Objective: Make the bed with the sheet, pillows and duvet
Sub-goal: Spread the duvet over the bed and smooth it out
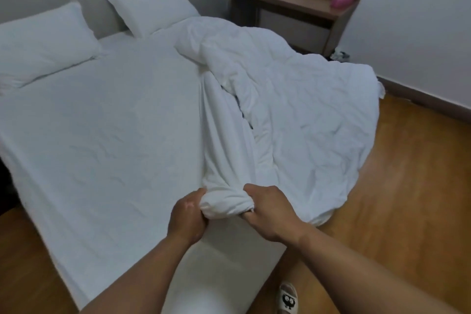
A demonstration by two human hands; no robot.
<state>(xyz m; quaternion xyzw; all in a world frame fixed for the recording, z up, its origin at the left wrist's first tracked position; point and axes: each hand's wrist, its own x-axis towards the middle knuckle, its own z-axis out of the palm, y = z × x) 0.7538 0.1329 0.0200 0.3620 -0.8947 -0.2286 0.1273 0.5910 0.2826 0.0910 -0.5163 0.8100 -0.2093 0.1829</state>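
Both hands are clamped on the same thing: the left hand (187, 214) and the right hand (270, 211), close together with fingers curled in, grip a rolled, bunched end of the duvet (293, 109) at the near corner of the bed. From that grip the duvet runs away as a twisted rope, then opens into a crumpled heap along the right side, with its right edge spilling off onto the wooden floor (397, 211).

Left of it the sheet (114, 122) lies spread flat over the mattress, with only faint creases (that part looks finished to me, though I can't see how it is tucked). At the far end the two pillows sit at the headboard, one pillow (43, 43) on the left and another pillow (150, 5) propped to its right, so those seem placed too.

What's left, I'd judge, is the duvet alone: untwist it, draw it across over the sheet, get the overhang off the floor and smooth it. A wooden desk (293, 0) stands beyond, far right.
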